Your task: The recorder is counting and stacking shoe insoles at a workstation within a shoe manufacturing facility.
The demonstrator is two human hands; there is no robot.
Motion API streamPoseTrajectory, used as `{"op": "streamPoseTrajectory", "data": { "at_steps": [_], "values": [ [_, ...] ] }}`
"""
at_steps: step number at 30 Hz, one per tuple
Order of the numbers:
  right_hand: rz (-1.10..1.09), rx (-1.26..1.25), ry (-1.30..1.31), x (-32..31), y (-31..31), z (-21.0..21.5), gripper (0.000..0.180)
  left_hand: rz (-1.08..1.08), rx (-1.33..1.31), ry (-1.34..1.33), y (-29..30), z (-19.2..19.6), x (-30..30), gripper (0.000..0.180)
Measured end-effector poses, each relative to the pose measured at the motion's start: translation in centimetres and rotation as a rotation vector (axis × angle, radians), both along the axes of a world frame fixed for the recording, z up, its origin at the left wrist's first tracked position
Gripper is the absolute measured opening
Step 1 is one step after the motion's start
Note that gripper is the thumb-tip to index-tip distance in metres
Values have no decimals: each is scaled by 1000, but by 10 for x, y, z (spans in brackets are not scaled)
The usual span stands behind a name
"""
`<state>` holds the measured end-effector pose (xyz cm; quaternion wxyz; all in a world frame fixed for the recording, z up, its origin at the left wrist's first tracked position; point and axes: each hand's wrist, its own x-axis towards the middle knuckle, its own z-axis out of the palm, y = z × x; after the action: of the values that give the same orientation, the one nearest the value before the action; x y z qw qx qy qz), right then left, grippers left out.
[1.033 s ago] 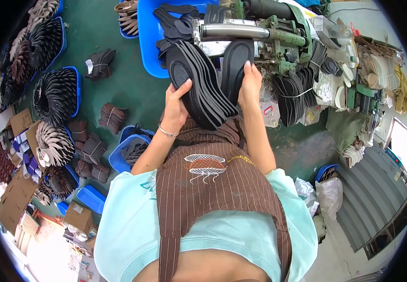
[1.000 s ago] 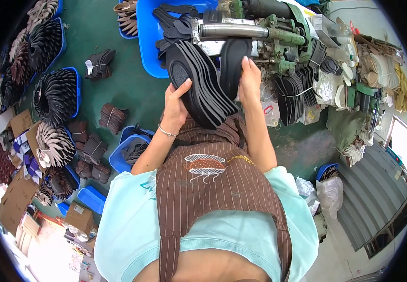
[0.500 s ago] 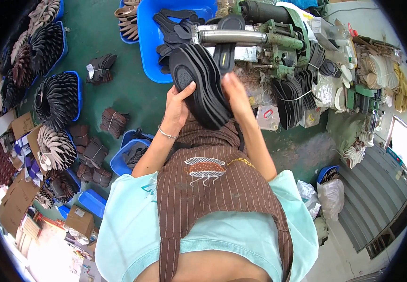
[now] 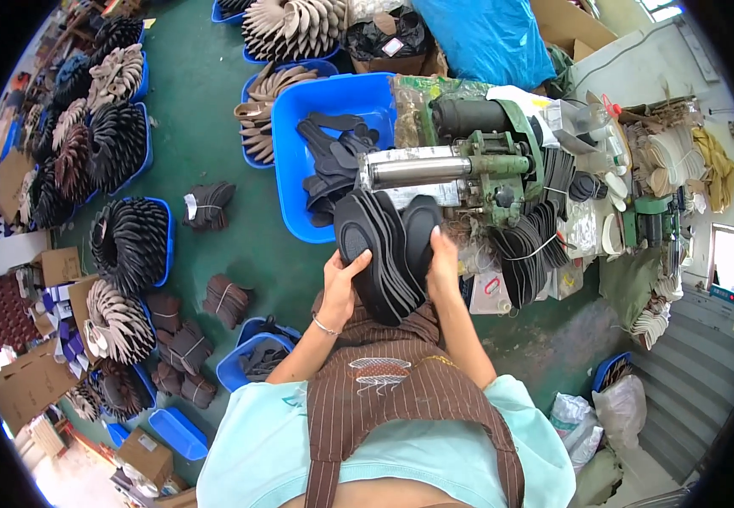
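A thick stack of black shoe insoles point(image 4: 377, 269) is gripped by my left hand point(image 4: 341, 286), thumb pressed on the top one and fingers hidden beneath. Close against the stack's right side is a single black insole point(image 4: 420, 230), its lower edge pinched by my right hand point(image 4: 443, 269). Just beyond both hands sits a green machine point(image 4: 498, 173) with a shiny steel roller point(image 4: 418, 171). To the roller's left, a large blue bin point(image 4: 286, 182) holds loose dark insoles point(image 4: 337, 152).
Tied insole bundles point(image 4: 523, 262) hang or lean at the machine's near side. Blue tubs of fanned insoles point(image 4: 125, 245) line the left floor. A smaller blue bin point(image 4: 235, 368) stands by my left forearm. Plastic bags point(image 4: 583, 423) lie at lower right.
My right hand has drawn the single insole back from beside the roller to the stack. The head view has shifted, so the bench and bins appear lower and more of the far floor shows.
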<state>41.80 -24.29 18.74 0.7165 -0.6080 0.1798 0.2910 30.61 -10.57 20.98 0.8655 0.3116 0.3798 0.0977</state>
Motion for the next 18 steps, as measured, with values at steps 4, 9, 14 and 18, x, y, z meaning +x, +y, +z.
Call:
{"op": "streamPoseTrajectory", "data": {
  "at_steps": [4, 9, 14, 18],
  "values": [
    [101, -134, -252, 45, -2, -10, 32, 3, 42, -44, -7, 8, 6, 38],
    [122, 55, -127, -35, 6, 8, 39, -37, 73, -40, -5, 11, 8, 41],
    [225, 125, 69, -18, -8, 15, 35, -51, 92, -80, -13, 15, 2, 42],
    [-80, -156, -265, 28, -3, -29, 33, -54, 65, -63, -19, 15, 9, 42]
  ]
}}
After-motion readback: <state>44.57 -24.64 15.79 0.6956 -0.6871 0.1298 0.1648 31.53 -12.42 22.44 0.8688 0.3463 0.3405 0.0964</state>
